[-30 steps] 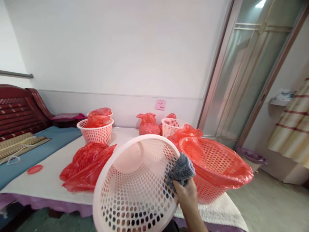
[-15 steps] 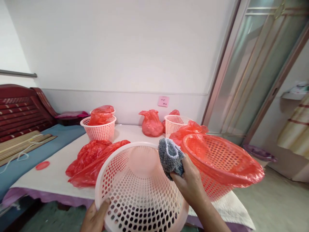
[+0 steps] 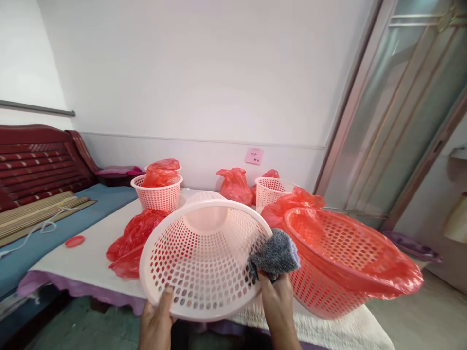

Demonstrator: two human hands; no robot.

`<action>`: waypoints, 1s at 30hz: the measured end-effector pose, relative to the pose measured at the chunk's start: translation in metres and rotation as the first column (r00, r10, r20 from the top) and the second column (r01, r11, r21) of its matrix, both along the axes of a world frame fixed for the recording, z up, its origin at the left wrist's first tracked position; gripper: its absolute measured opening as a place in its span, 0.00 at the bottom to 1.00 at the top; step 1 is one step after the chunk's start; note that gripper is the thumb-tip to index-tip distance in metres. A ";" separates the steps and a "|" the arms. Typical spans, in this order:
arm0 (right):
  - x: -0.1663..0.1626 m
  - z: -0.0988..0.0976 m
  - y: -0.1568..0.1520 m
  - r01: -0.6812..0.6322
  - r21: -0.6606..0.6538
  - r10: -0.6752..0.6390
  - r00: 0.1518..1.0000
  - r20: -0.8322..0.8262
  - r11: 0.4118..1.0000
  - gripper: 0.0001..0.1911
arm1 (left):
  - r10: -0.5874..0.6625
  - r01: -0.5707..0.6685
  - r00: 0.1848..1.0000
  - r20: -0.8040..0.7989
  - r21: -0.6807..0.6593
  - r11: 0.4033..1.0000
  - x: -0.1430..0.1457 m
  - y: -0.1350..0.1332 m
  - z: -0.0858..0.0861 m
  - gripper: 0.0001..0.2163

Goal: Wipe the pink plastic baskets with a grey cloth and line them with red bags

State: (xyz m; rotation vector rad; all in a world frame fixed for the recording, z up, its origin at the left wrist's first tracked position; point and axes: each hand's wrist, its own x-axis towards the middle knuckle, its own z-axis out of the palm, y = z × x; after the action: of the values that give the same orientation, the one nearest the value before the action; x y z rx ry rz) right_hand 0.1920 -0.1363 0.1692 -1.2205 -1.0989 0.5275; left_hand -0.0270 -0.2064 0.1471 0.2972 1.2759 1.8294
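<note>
- The pale pink basket (image 3: 207, 221) is held up before the white-covered table (image 3: 97, 262), its mouth tipped toward the wearer, presumably so that the inside faces them and both hands can reach its rim
- The left hand (image 3: 156, 322) grips that rim between seven and eight o'clock, thumb over the inner side, its other fingers mostly hidden beneath; it seems to carry and steady the basket
- The right hand (image 3: 276, 296) pinches a bunched grey cloth (image 3: 276, 255) against the rim at three o'clock; the wad seems to wrap the edge, likely to touch both faces at once
- Both forearms rise from six o'clock, the right one leaning inward, thumb on the basket's side
- The red-lined basket (image 3: 310, 288) stands close by at three o'clock, and a crumpled red bag (image 3: 133, 243) lies at nine, leaving the middle for handling
</note>
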 end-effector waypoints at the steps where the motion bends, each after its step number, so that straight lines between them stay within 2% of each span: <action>1: -0.003 -0.001 0.006 -0.032 -0.001 0.032 0.999 -0.038 0.999 0.27 | 0.018 -0.018 1.000 0.005 0.007 1.000 0.002 0.005 0.002 0.29; 3: -0.010 -0.003 0.020 -0.056 0.001 0.056 0.990 -0.129 0.998 0.26 | 0.023 -0.023 1.000 -0.010 0.008 1.000 0.005 0.018 0.006 0.29; 6: -0.022 -0.005 0.045 -0.057 -0.003 0.054 0.958 -0.282 0.998 0.24 | -0.036 0.037 0.997 -0.064 0.019 0.999 0.014 0.042 0.015 0.30; 10: -0.033 -0.005 0.085 -0.095 0.020 0.095 0.900 -0.426 0.995 0.20 | -0.025 0.030 0.998 -0.056 0.094 0.995 0.027 0.081 0.018 0.28; 13: -0.039 -0.007 0.113 -0.068 0.065 0.091 0.863 -0.497 0.996 0.20 | -0.066 0.070 0.997 -0.033 0.147 0.987 0.029 0.109 0.010 0.27; 16: -0.037 -0.017 0.129 -0.057 0.098 0.098 0.872 -0.479 0.994 0.20 | -0.137 0.136 0.991 -0.002 0.180 0.974 0.020 0.128 -0.008 0.28; 19: -0.028 -0.037 0.133 -0.076 0.062 0.096 0.896 -0.434 0.995 0.18 | -0.262 0.254 0.964 0.052 0.123 0.959 0.000 0.135 -0.033 0.29; 22: -0.016 -0.053 0.132 -0.098 0.017 0.095 0.881 -0.464 0.995 0.18 | -0.294 0.290 0.947 0.132 0.044 0.956 -0.020 0.135 -0.049 0.25; 25: -0.005 -0.055 0.131 -0.117 0.043 0.124 0.881 -0.457 0.992 0.18 | -0.384 0.383 0.914 0.132 0.037 0.923 -0.029 0.135 -0.050 0.21; 27: -0.001 -0.053 0.130 -0.124 0.075 0.144 0.907 -0.396 0.989 0.18 | -0.458 0.459 0.881 0.120 0.023 0.888 -0.031 0.135 -0.045 0.22; 30: -0.002 -0.050 0.123 -0.102 0.128 0.140 0.932 -0.336 0.987 0.16 | -0.439 0.443 0.890 0.120 -0.008 0.896 -0.030 0.137 -0.041 0.24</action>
State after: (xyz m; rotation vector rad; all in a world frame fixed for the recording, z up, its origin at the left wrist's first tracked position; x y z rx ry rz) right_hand 0.1895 -0.0129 0.1188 -0.9260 -0.8933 0.7366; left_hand -0.0575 -0.0697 0.1065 0.4196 1.0556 1.4111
